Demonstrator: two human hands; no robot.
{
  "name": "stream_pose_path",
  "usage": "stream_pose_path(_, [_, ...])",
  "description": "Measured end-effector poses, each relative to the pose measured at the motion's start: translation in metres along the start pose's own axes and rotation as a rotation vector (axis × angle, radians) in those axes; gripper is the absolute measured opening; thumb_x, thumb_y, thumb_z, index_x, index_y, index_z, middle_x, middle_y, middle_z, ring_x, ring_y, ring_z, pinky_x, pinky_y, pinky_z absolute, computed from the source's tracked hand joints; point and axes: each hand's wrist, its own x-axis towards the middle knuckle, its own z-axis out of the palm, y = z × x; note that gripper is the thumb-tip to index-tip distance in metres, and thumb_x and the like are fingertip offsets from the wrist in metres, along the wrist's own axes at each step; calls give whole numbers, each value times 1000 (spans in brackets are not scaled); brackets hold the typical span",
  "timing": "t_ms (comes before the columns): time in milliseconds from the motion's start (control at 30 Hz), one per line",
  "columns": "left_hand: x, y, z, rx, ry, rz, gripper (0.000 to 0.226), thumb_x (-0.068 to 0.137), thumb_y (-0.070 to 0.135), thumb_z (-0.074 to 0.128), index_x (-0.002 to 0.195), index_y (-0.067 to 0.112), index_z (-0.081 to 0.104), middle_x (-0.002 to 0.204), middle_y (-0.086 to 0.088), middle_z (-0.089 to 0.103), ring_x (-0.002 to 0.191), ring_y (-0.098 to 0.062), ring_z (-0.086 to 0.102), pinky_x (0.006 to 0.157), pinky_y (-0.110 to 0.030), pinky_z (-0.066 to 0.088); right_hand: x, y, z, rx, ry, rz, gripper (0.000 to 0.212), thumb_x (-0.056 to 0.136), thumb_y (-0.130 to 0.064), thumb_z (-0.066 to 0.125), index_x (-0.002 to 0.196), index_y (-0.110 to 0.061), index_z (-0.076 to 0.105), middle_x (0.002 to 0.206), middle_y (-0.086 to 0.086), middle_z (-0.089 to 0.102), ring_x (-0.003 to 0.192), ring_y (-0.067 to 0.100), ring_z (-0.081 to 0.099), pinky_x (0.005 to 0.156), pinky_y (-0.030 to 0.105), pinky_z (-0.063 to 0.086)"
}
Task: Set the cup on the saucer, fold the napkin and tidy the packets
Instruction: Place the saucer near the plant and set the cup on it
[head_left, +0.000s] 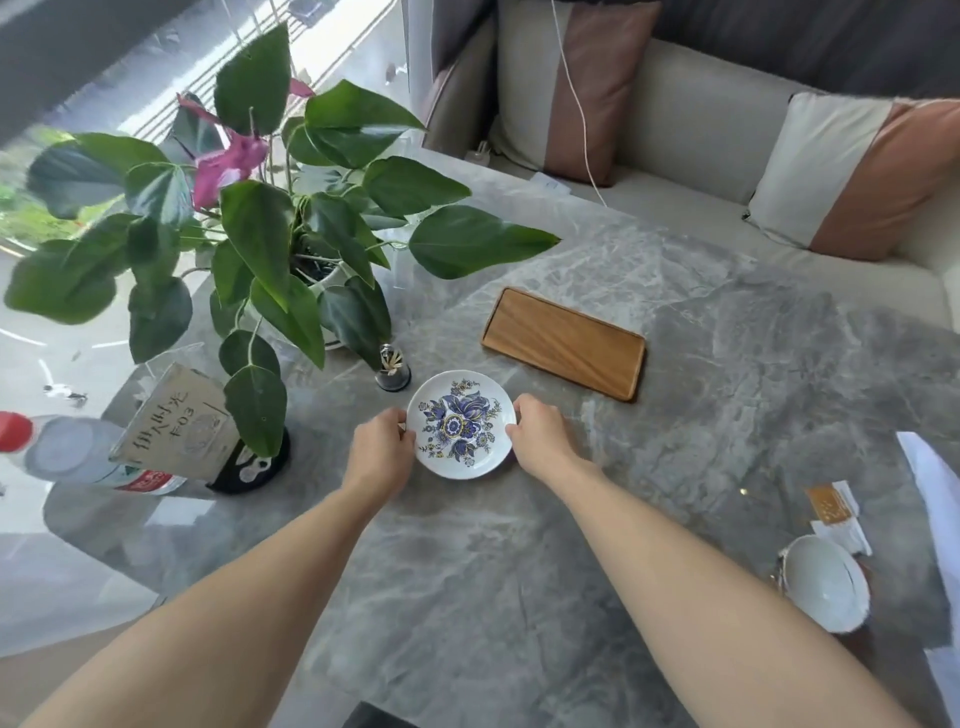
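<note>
A white saucer (461, 423) with a blue flower pattern lies on the grey marble table (701, 364). My left hand (382, 449) grips its left rim and my right hand (540, 434) grips its right rim. A white cup (823, 590) rests tilted on the table far to the right, near the front. Just behind the cup lie packets (836, 512), one orange and white. A white napkin (937, 499) runs along the right edge of the view, partly cut off.
A wooden tray (563, 343) lies behind the saucer to the right. A toothpick holder (392, 371) stands just behind the saucer. A potted plant (270, 223), a table sign (176, 421) and a lying water bottle (67, 449) fill the left. A sofa with cushions (852, 171) is behind.
</note>
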Motion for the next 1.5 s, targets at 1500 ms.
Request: stream_pose_path(1500, [-192, 215, 218, 225, -437, 723, 53, 88, 49, 67, 129, 18, 55, 114, -3, 66, 99, -20, 65, 75, -32, 48, -216, 333, -136, 45, 369, 224, 51, 85, -39, 71, 128, -16, 56, 128, 7, 56, 119, 31, 51, 95, 43, 47])
